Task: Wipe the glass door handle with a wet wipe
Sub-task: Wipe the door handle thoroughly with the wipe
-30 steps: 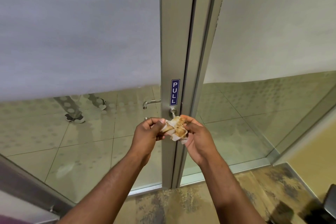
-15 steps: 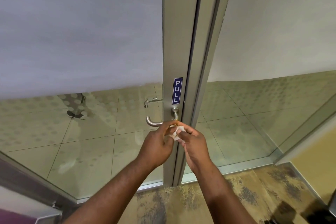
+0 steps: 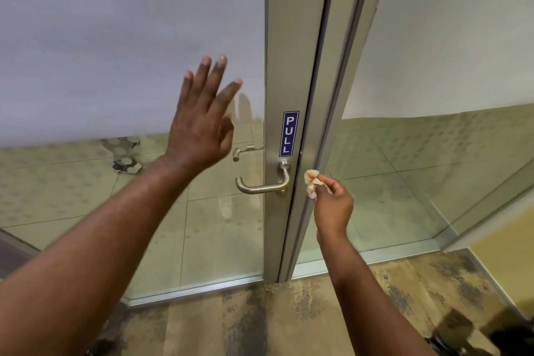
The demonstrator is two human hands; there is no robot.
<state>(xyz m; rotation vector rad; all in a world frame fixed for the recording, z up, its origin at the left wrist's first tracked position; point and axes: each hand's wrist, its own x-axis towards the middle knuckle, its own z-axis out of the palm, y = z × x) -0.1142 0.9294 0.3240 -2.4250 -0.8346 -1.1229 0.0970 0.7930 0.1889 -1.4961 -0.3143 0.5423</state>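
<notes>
Here, a right hand [image 3: 332, 205] pinches a stained, bunched wipe [image 3: 312, 183] just right of the steel handle [image 3: 264, 183], not touching it; the left hand [image 3: 202, 118] is spread toward the glass [image 3: 115, 52]. Wiping looks underway or nearly done.

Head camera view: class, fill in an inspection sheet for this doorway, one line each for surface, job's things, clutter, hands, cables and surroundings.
Surface: glass door, frosted above, clear below; metal frame.
Job's things: lever handle, untouched; crumpled wipe, brown-stained, just right of the handle.
Clutter: nothing seen.
Hands: left hand open, fingers spread, raised before the glass; right hand pinching the wipe.
Cables: nothing seen.
Surroundings: blue PULL sign above the handle; mottled floor; tiled floor beyond; second lever behind the glass.
</notes>
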